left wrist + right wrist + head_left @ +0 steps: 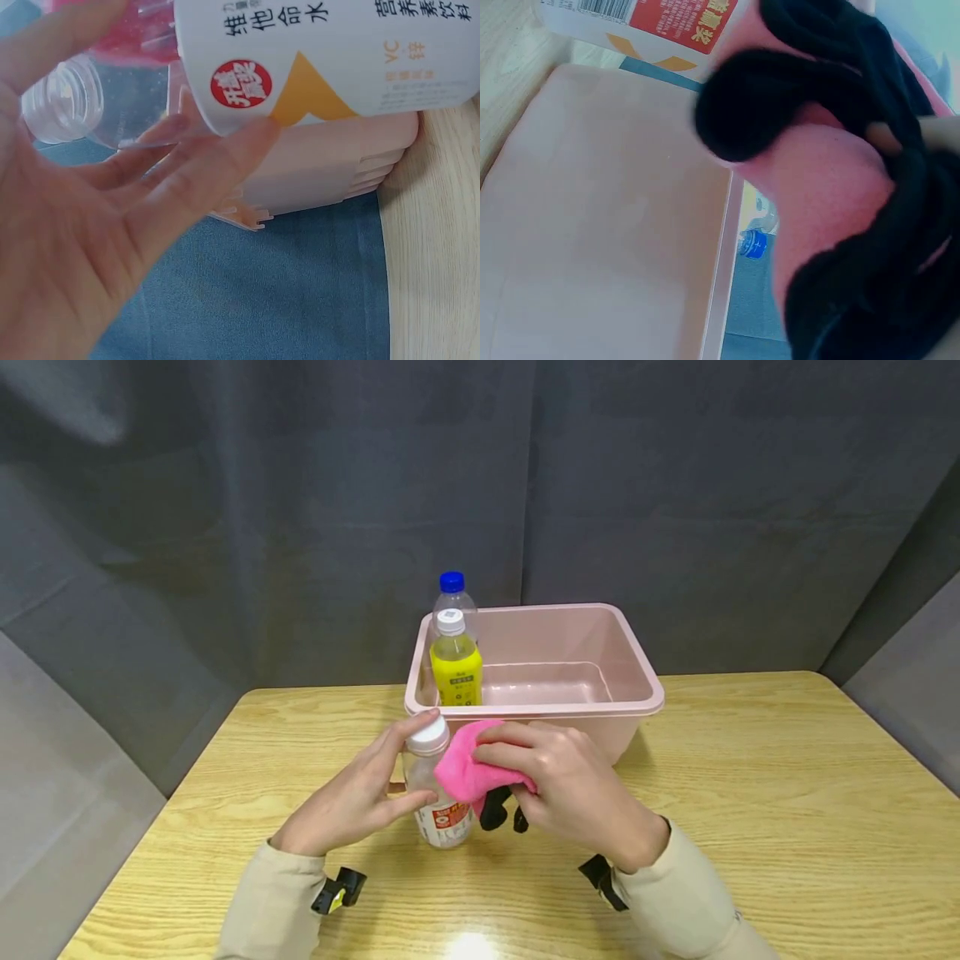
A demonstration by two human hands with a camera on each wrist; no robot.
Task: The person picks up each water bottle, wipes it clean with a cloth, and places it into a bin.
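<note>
A clear plastic bottle (447,827) with a white top and a white, red and orange label stands in front of the tub, close to upright. My left hand (352,802) holds it from the left, a finger up by the top and the thumb across its near side. In the left wrist view the fingers spread round the bottle's clear upper part, above the label (337,60). My right hand (577,785) grips a bunched pink cloth (468,768) with black edging (742,105). The cloth lies against the bottle's right side and covers part of it.
Behind the hands sits a pink plastic tub (540,708). At its left end stand a bottle of yellow drink (456,672) with a white cap and, behind that, a clear bottle with a blue cap (452,582). Dark curtain (375,510) hangs beyond the wooden table (787,793).
</note>
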